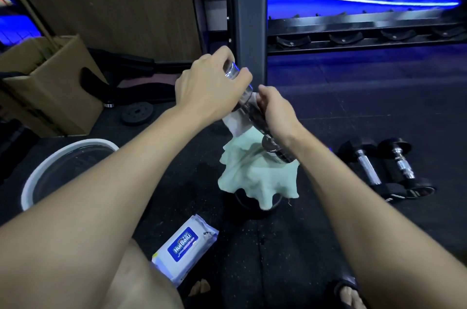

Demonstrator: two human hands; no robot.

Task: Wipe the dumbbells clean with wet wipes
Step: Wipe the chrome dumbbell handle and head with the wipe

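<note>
Above the dark rubber gym floor (pixel 328 111), one chrome dumbbell handle (pixel 252 104) is held tilted, its upper end toward the left and its lower end down to the right. The left hand (pixel 209 89) has its fingers clenched around the upper end, and the right hand (pixel 275 111) has its fingers wrapped round the middle of the bar. One white wet wipe (pixel 235 124) hangs from beneath the left hand, touching the bar. Just below, one pale green cloth (pixel 255 177) is draped over a dark round object whose kind I cannot tell. Two more dumbbells (pixel 386 172) with black ends lie side by side on the floor to the right. One pack of wet wipes (pixel 184 248) lies near the person's knee. One white-rimmed basin (pixel 63 169) sits to the left; its contents are unclear. One open cardboard box (pixel 50 86) stands behind it, with a stick leaning out of it. One small weight plate (pixel 137 113) lies flat beside the box.
</note>
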